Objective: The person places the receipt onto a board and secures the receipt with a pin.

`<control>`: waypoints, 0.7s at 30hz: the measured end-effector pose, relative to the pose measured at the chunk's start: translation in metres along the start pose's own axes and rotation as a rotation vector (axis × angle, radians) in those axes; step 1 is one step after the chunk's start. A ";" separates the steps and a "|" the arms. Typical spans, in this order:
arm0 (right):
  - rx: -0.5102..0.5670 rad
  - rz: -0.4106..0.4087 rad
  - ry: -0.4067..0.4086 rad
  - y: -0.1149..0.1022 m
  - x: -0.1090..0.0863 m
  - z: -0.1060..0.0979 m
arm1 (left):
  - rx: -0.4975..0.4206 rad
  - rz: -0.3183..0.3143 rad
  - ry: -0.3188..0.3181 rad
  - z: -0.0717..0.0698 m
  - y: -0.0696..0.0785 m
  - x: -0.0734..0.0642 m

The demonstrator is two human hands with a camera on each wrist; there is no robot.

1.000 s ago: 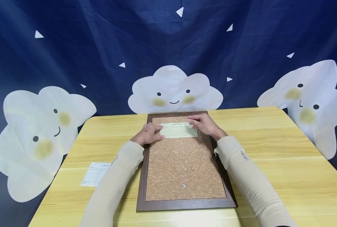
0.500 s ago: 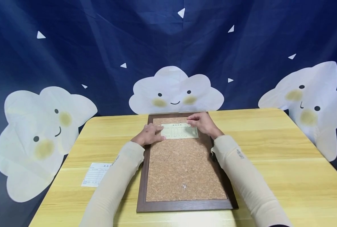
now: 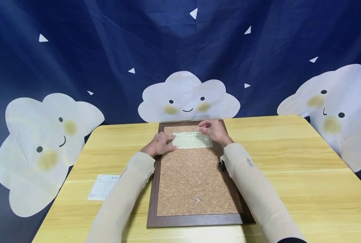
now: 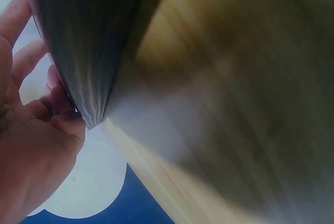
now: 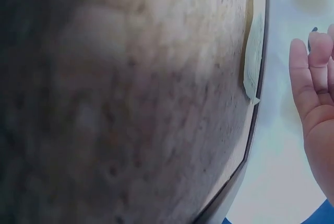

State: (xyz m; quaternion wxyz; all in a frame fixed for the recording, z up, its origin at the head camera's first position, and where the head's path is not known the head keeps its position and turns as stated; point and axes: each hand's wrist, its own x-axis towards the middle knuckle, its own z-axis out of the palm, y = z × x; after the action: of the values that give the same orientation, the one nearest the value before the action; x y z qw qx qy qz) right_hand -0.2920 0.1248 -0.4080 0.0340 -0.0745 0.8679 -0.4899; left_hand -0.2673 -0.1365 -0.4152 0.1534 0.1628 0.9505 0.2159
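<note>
A pale green printed paper slip (image 3: 191,141) lies on the far part of a cork board (image 3: 195,175) with a dark brown frame. My left hand (image 3: 160,144) rests over the frame's left side, its thumb and forefinger at the slip's left edge. At the slip's upper right, my right hand (image 3: 216,131) is held with thumb and forefinger close together; I cannot tell whether something small is between them. In the right wrist view, the slip (image 5: 254,57) has a slightly raised edge and the right hand (image 5: 321,98) shows beyond the frame.
A second printed slip (image 3: 103,186), white, lies on the wooden table (image 3: 296,168) left of the board, partly covered by the left sleeve (image 3: 119,195). A small pale mark (image 3: 197,199) shows on the near cork. A blue cloud-patterned curtain (image 3: 113,50) hangs behind the table.
My right hand has shifted slightly left and up along the slip's top edge, and its forearm has swung inward. The left hand and the slip stay in place.
</note>
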 end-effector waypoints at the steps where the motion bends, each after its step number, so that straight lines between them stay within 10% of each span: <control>1: 0.007 0.006 0.002 0.000 0.000 0.000 | -0.001 -0.002 -0.001 0.000 0.000 0.000; 21: -0.026 0.014 -0.039 -0.003 0.012 -0.002 | -0.001 -0.018 -0.012 0.001 0.000 0.001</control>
State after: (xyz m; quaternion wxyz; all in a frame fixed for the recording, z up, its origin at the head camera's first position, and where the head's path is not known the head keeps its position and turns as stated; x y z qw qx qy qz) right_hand -0.3035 0.1227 -0.4043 0.0534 -0.0783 0.8739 -0.4767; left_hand -0.2677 -0.1355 -0.4165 0.1610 0.1555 0.9508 0.2142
